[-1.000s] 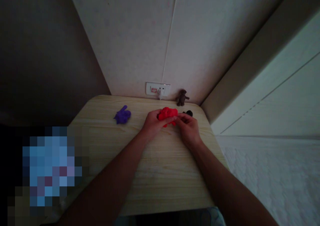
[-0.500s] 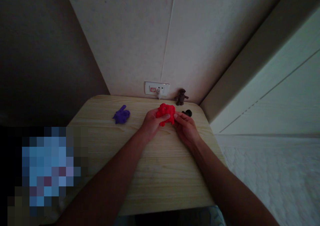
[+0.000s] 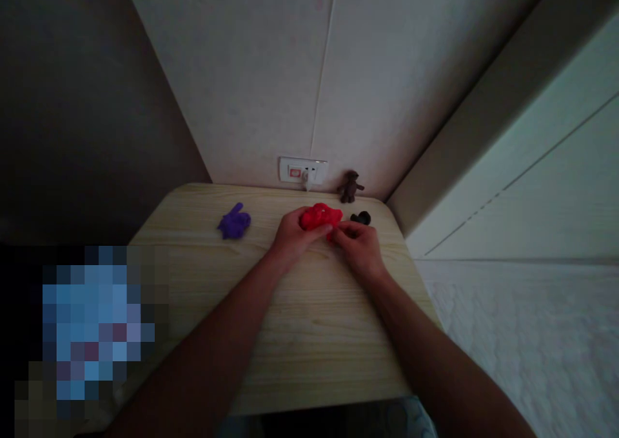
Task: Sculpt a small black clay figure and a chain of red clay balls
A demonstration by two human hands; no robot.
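Note:
A red figure, soft and lumpy like modelling clay (image 3: 321,215), is held between my hands above the wooden tabletop. My left hand (image 3: 291,233) wraps round its left side, the thumb lying across its lower front. At its lower right edge, my right hand (image 3: 356,244) pinches a small part between thumb and fingers; the fingertips partly hide that spot. Just beyond my right hand lies a small black rounded piece (image 3: 362,218). A purple clay-like figure (image 3: 234,222) with a raised stalk rests on the table to the left of my hands.
A dark brown bear-like figure (image 3: 351,186) stands at the back of the wooden table (image 3: 309,335), against the wall. A wall socket (image 3: 303,170) with a white plug is behind the table. White quilted bedding (image 3: 527,335) is on the right; a blurred patch covers the lower left.
The red figure has tilted, so its front shows less. My right hand has turned over and come in lower, at the figure's bottom right edge. The other figures have stayed put.

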